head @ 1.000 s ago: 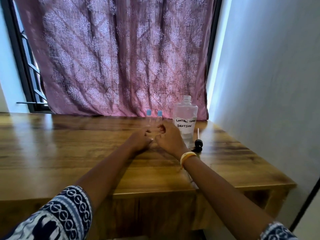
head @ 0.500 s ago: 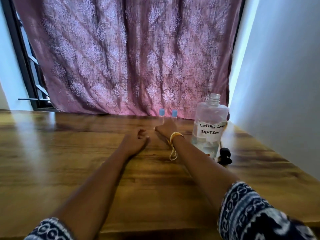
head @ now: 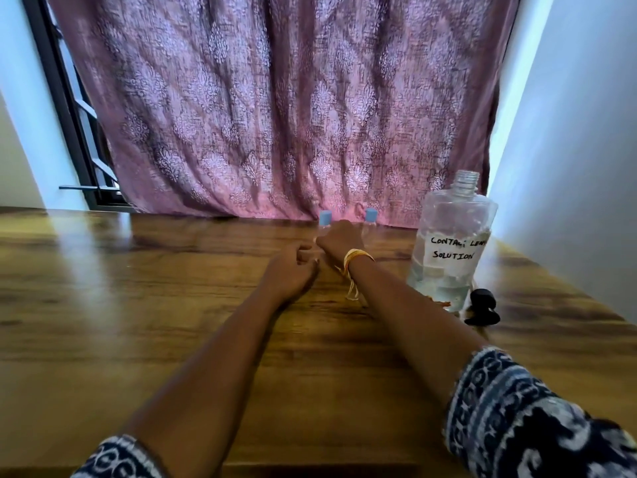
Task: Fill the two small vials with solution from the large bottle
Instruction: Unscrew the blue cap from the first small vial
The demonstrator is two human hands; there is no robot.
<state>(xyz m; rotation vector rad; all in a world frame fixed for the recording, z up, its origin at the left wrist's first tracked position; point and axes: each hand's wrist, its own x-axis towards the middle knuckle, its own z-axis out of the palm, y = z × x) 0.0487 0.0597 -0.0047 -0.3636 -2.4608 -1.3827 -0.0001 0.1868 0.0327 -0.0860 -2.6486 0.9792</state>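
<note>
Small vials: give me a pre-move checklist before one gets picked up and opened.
1. Both small vials upright at the table's back edge: left vial, right vial: ok.
2. Blue caps on both: ok; they must come off before filling.
3. Right hand at the left vial: grip cannot tell, fingers hidden.
4. Left hand free, loosely curled on the wooden table: ok.
5. Large bottle uncapped, upright, holding solution: ok.
6. Black cap beside the bottle, clear of the hands: ok.
</note>
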